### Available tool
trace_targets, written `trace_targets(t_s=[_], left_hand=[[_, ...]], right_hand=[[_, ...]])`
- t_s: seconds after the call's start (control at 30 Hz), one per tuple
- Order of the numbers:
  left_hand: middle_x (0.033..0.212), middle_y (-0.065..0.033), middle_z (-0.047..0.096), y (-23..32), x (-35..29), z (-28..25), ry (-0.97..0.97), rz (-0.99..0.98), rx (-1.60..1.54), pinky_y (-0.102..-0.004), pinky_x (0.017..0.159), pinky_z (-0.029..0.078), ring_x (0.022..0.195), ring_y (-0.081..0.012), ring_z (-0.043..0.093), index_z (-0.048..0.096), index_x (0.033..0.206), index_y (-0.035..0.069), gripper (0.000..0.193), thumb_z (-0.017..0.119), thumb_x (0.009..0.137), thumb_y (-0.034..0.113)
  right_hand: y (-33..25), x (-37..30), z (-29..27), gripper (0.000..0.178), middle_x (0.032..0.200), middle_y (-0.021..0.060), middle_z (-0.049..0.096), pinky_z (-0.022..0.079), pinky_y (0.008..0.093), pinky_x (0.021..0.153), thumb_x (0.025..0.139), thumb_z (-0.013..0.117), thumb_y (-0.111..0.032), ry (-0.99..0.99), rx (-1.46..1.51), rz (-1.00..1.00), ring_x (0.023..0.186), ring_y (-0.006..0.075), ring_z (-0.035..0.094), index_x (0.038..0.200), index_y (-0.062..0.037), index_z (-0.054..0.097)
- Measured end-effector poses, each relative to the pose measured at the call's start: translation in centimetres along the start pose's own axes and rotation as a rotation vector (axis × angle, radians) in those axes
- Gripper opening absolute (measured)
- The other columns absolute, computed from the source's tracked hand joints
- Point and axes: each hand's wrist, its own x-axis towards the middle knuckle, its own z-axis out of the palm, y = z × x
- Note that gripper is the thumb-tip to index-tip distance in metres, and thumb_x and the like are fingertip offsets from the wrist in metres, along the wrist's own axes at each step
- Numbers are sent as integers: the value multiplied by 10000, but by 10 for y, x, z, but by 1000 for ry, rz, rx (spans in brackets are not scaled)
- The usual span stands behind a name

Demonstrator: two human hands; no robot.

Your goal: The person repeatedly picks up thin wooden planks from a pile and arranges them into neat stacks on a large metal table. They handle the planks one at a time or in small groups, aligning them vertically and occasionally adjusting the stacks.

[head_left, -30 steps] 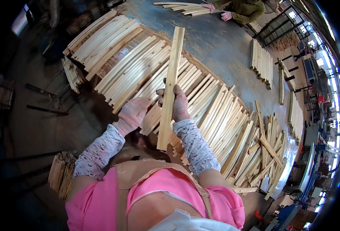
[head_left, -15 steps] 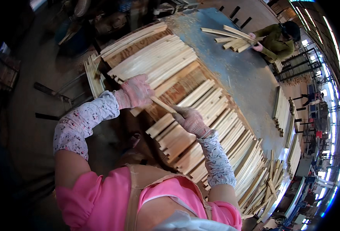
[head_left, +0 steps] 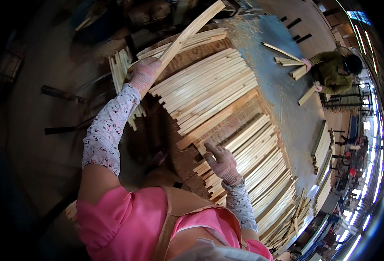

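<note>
The left hand (head_left: 146,73) grips one wooden strip (head_left: 190,33), the right hand (head_left: 223,164) spread, one co-worker (head_left: 332,71) beyond.

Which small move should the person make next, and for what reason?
Probably the left hand should lower its wood strip beside the few strips at the left end: the held strip crosses them in view, and bare brown surface shows between them and the wide row. The right hand seems empty.

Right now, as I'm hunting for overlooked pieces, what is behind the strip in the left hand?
Light wooden strips show on both sides of the held strip, with brown board to its right. Anything directly behind the strip and left hand is covered.
</note>
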Motion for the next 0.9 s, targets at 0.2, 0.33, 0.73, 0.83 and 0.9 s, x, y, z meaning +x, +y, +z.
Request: trace_targets(t_s=[0.2,0.33,0.73,0.83,0.9], left_hand=[[1006,-70,768,-38,-10,-31,138,-216,-176,-339,798,567,887,-178,701,767,1240,45,389,695,984,328],[988,-67,754,-64,-19,-49,138,-305,-384,-324,719,587,835,-178,711,769,1263,71,377,681,974,297],[934,-98,773,-72,-25,-25,223,-87,-35,-395,843,567,896,-266,725,781,1006,56,288,687,947,321],[1017,-181,762,-17,-11,-14,133,153,410,-466,863,582,949,-414,717,749,996,87,266,628,943,317],[1024,-178,763,3,12,8,47,169,772,-503,859,592,979,-406,729,708,1073,103,314,561,975,363]], right_hand=[[-11,15,32,439,1112,176,768,573,462,923,983,683,-222,-52,132,-3,1073,389,716,1384,-44,660],[-20,27,36,441,1121,160,768,573,458,928,978,689,-212,-74,138,-63,1090,377,711,1384,-43,657],[-29,-1,33,454,1114,160,769,573,451,929,978,683,-178,-87,247,80,1081,367,720,1416,-59,658],[-16,-19,49,468,1143,156,771,569,447,957,985,682,-192,-83,232,138,1108,367,720,1436,-73,647],[-18,-29,48,479,1157,156,771,566,450,965,990,686,-209,-56,212,191,1107,370,720,1449,-84,638]])
